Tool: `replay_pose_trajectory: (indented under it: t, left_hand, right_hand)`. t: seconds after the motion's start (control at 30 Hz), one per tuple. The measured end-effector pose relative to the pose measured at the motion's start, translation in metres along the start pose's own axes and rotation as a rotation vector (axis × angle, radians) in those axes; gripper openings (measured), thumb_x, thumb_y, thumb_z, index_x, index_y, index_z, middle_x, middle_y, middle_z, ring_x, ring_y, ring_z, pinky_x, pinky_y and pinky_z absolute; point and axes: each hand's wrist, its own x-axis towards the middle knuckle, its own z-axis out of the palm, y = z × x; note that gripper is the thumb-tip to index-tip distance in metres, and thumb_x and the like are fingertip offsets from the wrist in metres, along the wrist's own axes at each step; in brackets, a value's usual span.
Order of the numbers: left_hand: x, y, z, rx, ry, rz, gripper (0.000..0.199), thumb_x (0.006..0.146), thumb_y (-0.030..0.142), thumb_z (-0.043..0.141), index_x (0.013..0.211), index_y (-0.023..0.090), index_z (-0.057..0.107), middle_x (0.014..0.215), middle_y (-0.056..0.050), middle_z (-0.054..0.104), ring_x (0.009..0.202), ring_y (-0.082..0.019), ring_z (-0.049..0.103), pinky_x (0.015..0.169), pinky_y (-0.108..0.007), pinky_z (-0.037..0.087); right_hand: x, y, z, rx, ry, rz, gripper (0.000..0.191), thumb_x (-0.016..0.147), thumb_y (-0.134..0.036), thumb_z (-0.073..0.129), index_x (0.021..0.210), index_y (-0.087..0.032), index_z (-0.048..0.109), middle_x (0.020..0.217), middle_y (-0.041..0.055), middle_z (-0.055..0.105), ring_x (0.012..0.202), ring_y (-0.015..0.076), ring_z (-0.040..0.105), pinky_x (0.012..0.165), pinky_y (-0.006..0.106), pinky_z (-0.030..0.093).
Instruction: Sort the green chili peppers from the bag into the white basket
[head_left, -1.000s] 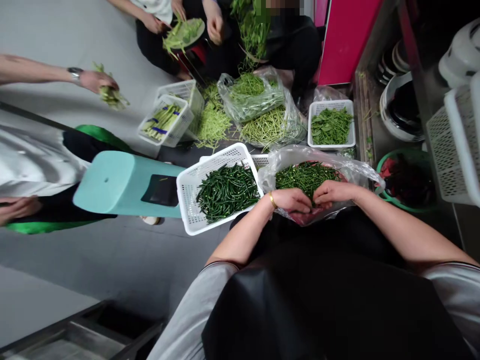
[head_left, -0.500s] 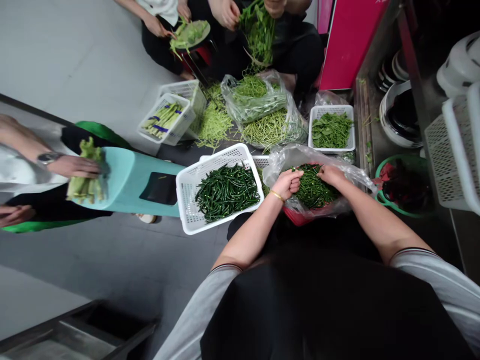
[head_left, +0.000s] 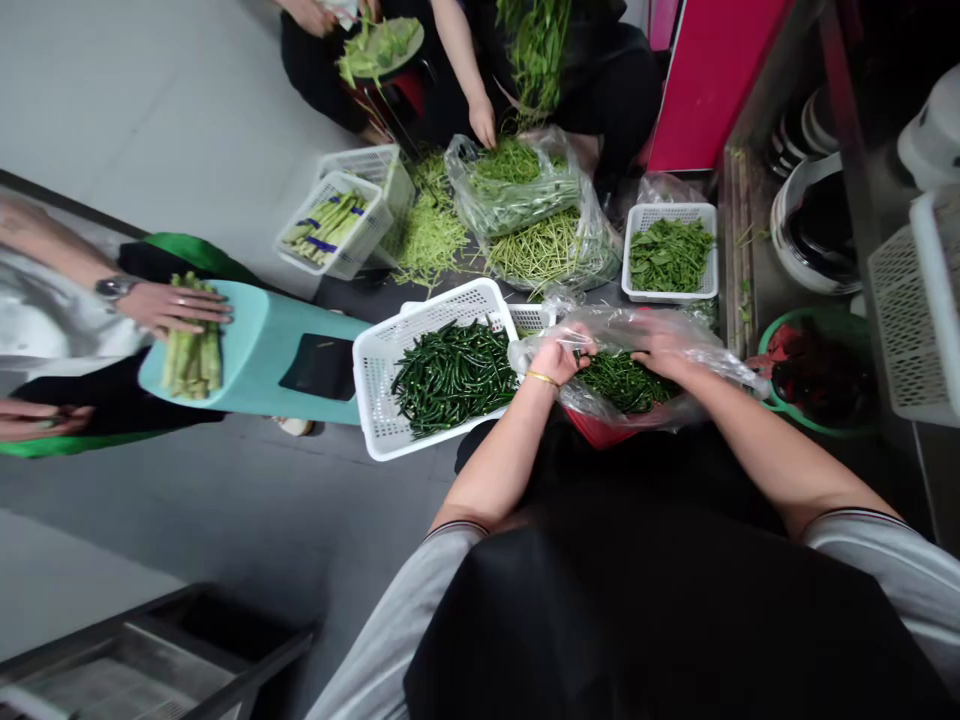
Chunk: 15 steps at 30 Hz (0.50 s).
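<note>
Shifted outward since the earlier frame, the left hand (head_left: 561,358) lies at one side of the plastic bag (head_left: 619,325), the right hand (head_left: 666,348) toward the other; neither grip's closure can be told. Green stems (head_left: 628,387) lie inside; uneven tugging could tear the bag, spilling them.

Centre: a white basket (head_left: 379,395), its walls patterned with rows of perforations, and dark green pods (head_left: 454,380). Right of centre: deep green stems (head_left: 622,382) in a colourless, transparent bag (head_left: 709,350); a gold bracelet (head_left: 541,377). Left: a turquoise bench (head_left: 247,340) with a black panel (head_left: 319,365); pale green stalks (head_left: 191,350). Upper right: a magenta board (head_left: 712,90). Bottom: a black apron (head_left: 637,600); grey sleeves (head_left: 397,620) edged with dark and white stripes.
</note>
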Motion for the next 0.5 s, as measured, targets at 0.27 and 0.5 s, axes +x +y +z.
replay_pose_trajectory:
  t: [0.27,0.5]
  left_hand:
    - [0.016,-0.009,0.023,0.85,-0.011,0.344,0.015,0.068,0.019,0.075,0.074,0.018,0.062,0.066,0.001,0.059,0.064,-0.013,0.051,0.065,-0.025,0.04]
    - [0.019,-0.011,0.056,0.86,-0.134,0.345,0.03,0.077,0.033,0.073,0.058,0.015,0.057,0.051,0.005,0.045,0.049,-0.007,0.035,0.054,-0.023,0.03]
  right_hand:
    - [-0.016,-0.016,-0.046,-0.139,-0.051,-0.078,0.028,0.095,-0.031,0.049,0.094,-0.017,0.073,0.099,0.0117,0.072,0.091,0.024,0.063,0.082,0.031,0.045]
    - [-0.023,-0.042,-0.07,-0.14,0.236,0.003,0.035,0.101,-0.031,0.041,0.104,-0.012,0.069,0.109,0.0165,0.067,0.093,0.0253,0.064,0.08,0.031,0.044]
